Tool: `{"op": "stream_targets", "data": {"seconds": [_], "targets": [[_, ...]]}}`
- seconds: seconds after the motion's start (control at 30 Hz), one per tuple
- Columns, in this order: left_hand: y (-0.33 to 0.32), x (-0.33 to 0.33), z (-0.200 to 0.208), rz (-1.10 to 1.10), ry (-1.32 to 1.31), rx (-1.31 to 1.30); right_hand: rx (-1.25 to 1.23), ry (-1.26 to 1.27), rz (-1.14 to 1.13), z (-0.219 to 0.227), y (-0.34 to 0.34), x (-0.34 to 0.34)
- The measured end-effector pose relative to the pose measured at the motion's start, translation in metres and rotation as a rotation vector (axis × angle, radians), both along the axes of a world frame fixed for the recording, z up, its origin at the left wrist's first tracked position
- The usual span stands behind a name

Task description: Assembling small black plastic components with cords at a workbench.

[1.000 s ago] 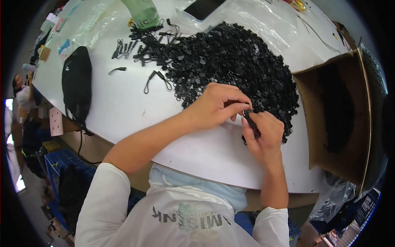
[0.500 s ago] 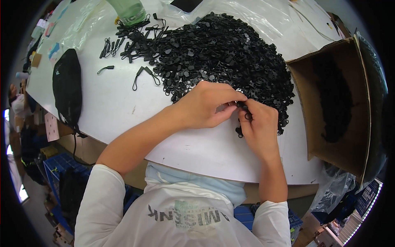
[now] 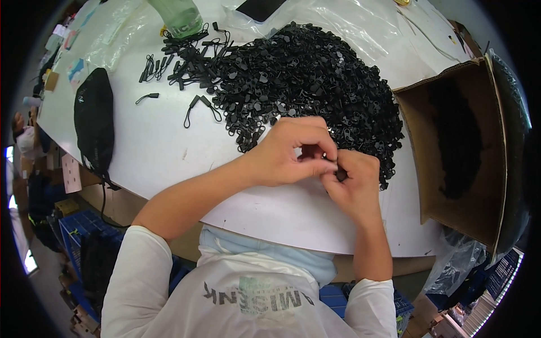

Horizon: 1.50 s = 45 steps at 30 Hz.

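Note:
Both hands meet at the near edge of a large heap of small black plastic pull pieces (image 3: 315, 73) with loops. My left hand (image 3: 296, 152) is closed in a pinch, thumb and forefinger tips against the fingers of the other hand; what lies between them is mostly hidden. My right hand (image 3: 356, 177) has its fingers curled in, with a bit of a small black plastic piece showing between thumb and forefinger. Left of the heap lie several black cord zipper pulls (image 3: 191, 65), and two more cord pulls (image 3: 202, 107) lie apart nearer me.
An open cardboard box (image 3: 414, 141) with dark contents stands on the right. A black pouch (image 3: 93, 121) lies at the left, with a greenish clear cup (image 3: 181, 19) at the back. Clear plastic sheeting (image 3: 360, 34) and a dark phone-like slab (image 3: 260, 8) lie beyond the heap.
My left fingertips have come down and closed against the right hand. The black pieces that stuck out of my right hand are now mostly covered. The view has shifted slightly.

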<state>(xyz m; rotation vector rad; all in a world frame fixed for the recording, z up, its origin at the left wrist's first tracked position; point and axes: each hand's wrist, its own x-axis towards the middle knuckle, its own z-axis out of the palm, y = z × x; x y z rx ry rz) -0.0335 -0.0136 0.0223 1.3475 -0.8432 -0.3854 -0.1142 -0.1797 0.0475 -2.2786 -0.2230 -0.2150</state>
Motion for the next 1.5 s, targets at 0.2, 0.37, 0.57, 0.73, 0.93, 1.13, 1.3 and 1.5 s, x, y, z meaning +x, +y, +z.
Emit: {"op": "stream_targets", "data": {"seconds": [0.2, 0.37, 0.57, 0.73, 0.93, 1.13, 1.3, 1.5], "targets": [[0.000, 0.005, -0.004, 0.394, -0.533, -0.029, 0.511, 0.202, 0.021, -0.002, 0.001, 0.000], [0.001, 0.000, -0.002, 0.488, -0.738, 0.120, 0.490, 0.130, -0.126, -0.006, 0.010, -0.001], [-0.001, 0.007, 0.001, 0.463, -0.752, 0.162, 0.502, 0.090, -0.207, -0.011, 0.014, 0.001], [0.000, 0.002, -0.002, 0.261, -0.632, 0.079, 0.439, 0.043, -0.170, -0.010, 0.014, 0.002], [0.000, 0.001, -0.001, 0.255, -0.271, 0.150, 0.238, 0.013, -0.037, -0.004, 0.007, 0.004], [0.019, 0.033, 0.008, 0.092, -0.419, 0.221, 0.050, -0.126, 0.088, -0.009, 0.003, 0.004], [0.020, 0.033, 0.000, 0.145, -0.283, 0.179, 0.041, -0.127, 0.128, 0.001, -0.001, 0.006], [0.014, 0.025, -0.004, 0.241, -0.194, 0.132, 0.344, 0.161, 0.078, -0.009, -0.042, 0.001]]}}
